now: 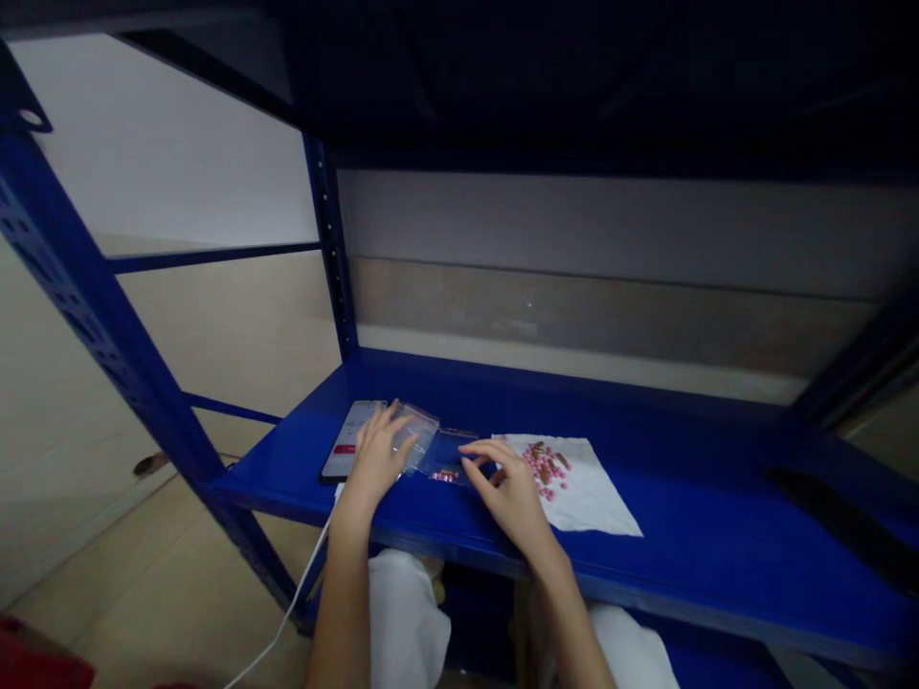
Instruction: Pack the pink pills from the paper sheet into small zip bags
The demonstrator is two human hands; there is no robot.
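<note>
Clear bag point(454, 452) lengthwise front-to-back, pills point(445, 476) at near end; right hand point(511, 486) narrow; left hand point(374, 457), hold unclear.

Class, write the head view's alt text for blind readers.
A person's left hand is at a clear bag, the right hand by a second bag holding pink pieces, on a blue shelf. A phone lies at left, a white sheet with pink and brown pieces at right.

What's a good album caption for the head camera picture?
Left hand by clear bags, right hand near pink and brown pieces on a white sheet on a blue shelf.
</note>
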